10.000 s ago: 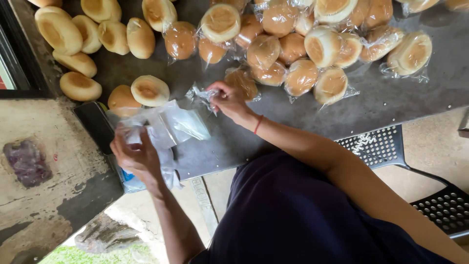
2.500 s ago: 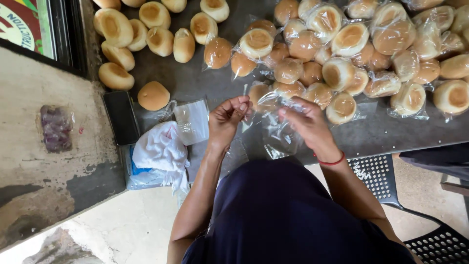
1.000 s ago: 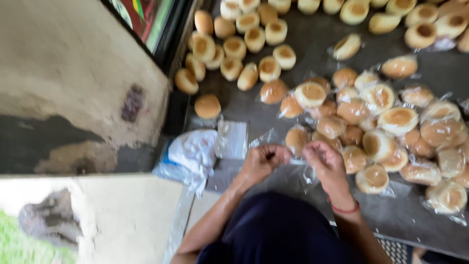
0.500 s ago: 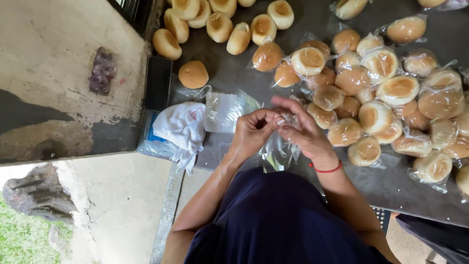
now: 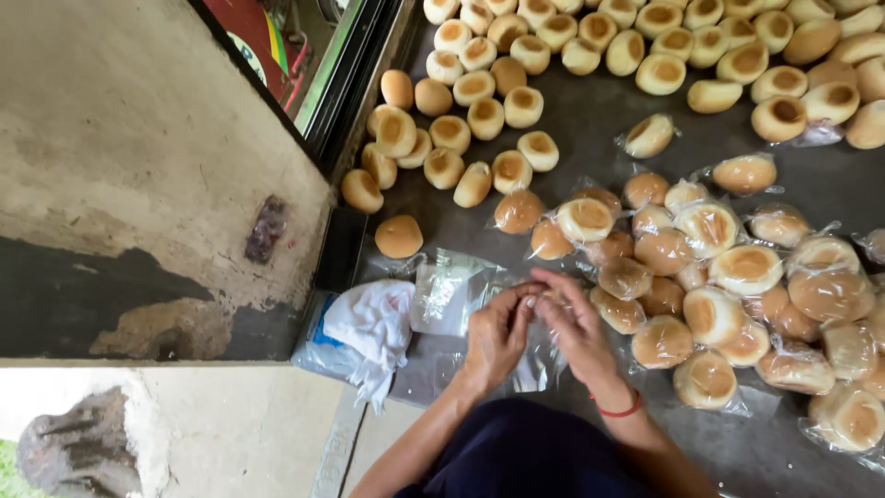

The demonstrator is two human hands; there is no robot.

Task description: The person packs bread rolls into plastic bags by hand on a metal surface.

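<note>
Both hands met over the near edge of the dark table (image 5: 590, 120). The left hand (image 5: 495, 337) and the right hand (image 5: 576, 327) pinched a thin clear bag (image 5: 539, 364) between their fingertips, fingers closed on the plastic. To do this well, I think the fingers needed to rub the thin sides apart gently so it opened without tearing. Wrapped buns (image 5: 737, 277) lay just right of the hands. Bare buns (image 5: 479, 120) sat farther off. A white cloth (image 5: 373, 323) lay to the left.

Weathered, stained concrete wall (image 5: 138, 166) beside a dark grey tabletop (image 5: 590, 120), under soft daylight.
</note>
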